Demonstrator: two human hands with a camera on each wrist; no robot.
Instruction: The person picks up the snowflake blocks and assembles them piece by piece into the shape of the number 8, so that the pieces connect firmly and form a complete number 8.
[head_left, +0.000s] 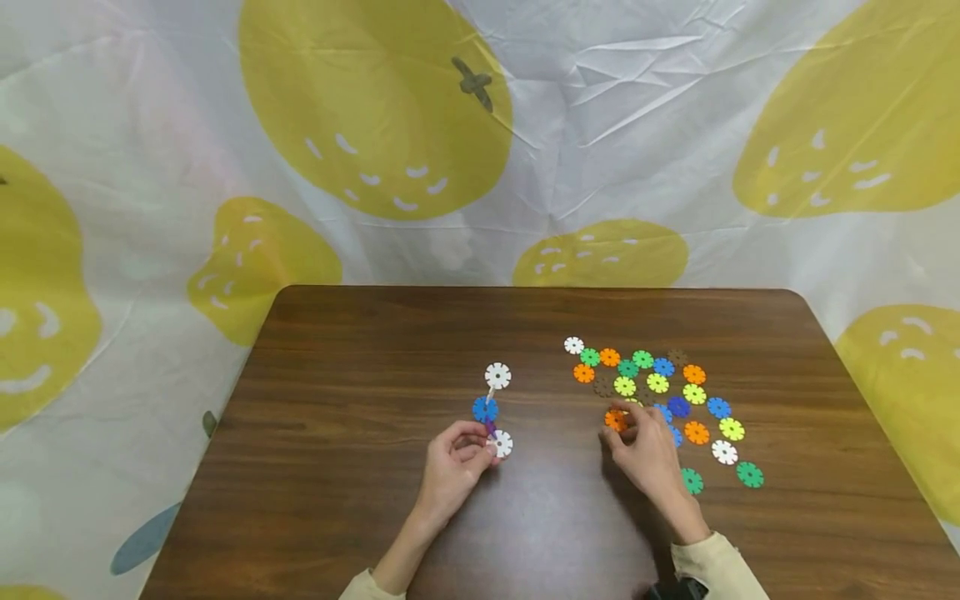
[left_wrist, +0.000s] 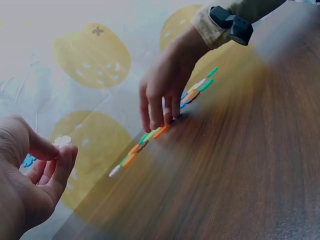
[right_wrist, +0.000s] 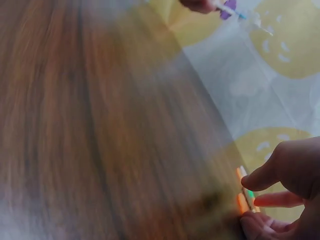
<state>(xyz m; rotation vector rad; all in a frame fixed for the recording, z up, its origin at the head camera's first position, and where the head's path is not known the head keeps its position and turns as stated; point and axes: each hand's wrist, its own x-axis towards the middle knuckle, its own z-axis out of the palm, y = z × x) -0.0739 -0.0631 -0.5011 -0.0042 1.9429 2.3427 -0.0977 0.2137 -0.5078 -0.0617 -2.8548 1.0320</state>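
My left hand [head_left: 453,471] pinches a white notched disc [head_left: 502,444] at the lower end of a short chain. Along that chain come a purple disc [head_left: 491,428] seen nearly edge-on, a blue disc [head_left: 485,409], a pale disc on edge, and a white disc [head_left: 497,376] at the far end. In the left wrist view the pinched white disc [left_wrist: 62,140] shows between thumb and fingertips. Low over the loose discs, my right hand [head_left: 648,450] has thumb and fingers apart, beside an orange disc [head_left: 616,419]. Its palm hides some discs.
Loose notched discs in several colours lie flat across the right of the brown table [head_left: 360,358], among them a white disc [head_left: 724,452], a green disc [head_left: 749,475] and a yellow disc [head_left: 731,429]. Behind the table's far edge hangs a fruit-patterned cloth [head_left: 600,167].
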